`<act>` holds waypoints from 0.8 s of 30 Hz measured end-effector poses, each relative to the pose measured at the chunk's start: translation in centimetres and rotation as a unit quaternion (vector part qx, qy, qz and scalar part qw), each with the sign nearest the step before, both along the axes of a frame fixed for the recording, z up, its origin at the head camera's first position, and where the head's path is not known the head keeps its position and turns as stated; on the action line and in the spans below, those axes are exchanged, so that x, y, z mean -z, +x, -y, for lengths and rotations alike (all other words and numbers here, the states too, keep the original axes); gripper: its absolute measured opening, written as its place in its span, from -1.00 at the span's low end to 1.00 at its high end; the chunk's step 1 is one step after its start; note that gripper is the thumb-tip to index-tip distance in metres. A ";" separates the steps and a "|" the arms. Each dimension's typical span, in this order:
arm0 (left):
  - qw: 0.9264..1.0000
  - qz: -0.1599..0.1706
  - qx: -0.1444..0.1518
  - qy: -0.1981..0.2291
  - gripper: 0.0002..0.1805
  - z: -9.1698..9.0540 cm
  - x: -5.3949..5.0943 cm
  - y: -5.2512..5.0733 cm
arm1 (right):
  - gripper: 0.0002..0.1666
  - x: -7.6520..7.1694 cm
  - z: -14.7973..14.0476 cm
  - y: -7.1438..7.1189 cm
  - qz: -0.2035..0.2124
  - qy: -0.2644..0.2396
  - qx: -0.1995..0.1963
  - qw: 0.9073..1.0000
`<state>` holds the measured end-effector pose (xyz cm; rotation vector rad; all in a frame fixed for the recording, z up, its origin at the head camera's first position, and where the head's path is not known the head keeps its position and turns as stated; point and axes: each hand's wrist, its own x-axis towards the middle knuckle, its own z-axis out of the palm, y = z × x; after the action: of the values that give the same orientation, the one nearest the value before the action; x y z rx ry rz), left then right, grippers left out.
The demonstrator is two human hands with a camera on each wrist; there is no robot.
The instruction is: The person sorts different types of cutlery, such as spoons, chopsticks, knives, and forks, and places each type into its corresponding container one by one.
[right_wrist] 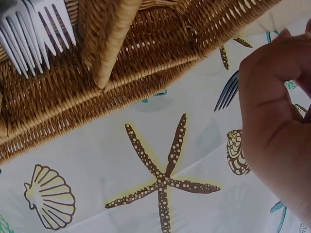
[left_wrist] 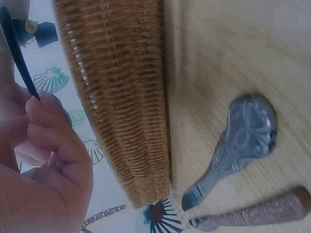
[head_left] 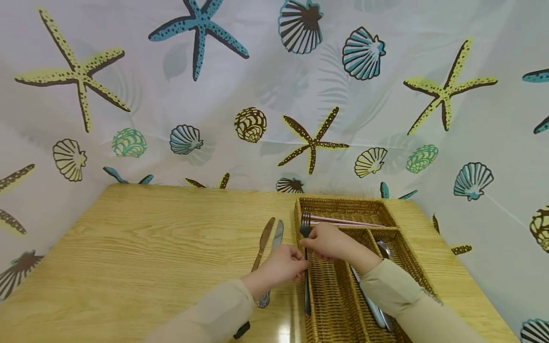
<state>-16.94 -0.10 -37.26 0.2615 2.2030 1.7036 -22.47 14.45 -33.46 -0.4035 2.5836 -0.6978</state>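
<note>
A dark fork (head_left: 305,227) stands out above the left rim of the wicker cutlery tray (head_left: 330,281), tines pointing away from me. My right hand (head_left: 328,240) pinches it near the neck. Lower down, my left hand (head_left: 283,264) pinches its handle (left_wrist: 20,56). In the right wrist view the fork's tines (right_wrist: 228,92) show beside the right hand (right_wrist: 277,121). Two knives lie on the table left of the tray: a brownish one (head_left: 266,237) and a silver one (head_left: 278,234) with an ornate handle (left_wrist: 248,128). My left forearm partly covers them in the head view.
Pink chopsticks (head_left: 343,220) lie in the tray's back compartment. A spoon (head_left: 383,248) is in the right one, and silver handles (head_left: 372,305) show beneath my right arm. Forks (right_wrist: 36,34) appear inside the tray. A shell-patterned cloth (head_left: 240,95) hangs behind the table.
</note>
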 end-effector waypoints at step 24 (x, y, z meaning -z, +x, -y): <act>0.921 -0.092 -0.042 -0.376 -0.54 7.4 2.5 -0.5 | -0.56 -0.1 -5.4 -0.4 0.052 -0.035 -0.002 0.998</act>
<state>-17.47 -7.47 -39.72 0.1272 2.8451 0.7690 -22.88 19.88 -33.40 -0.3855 2.4657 -0.7892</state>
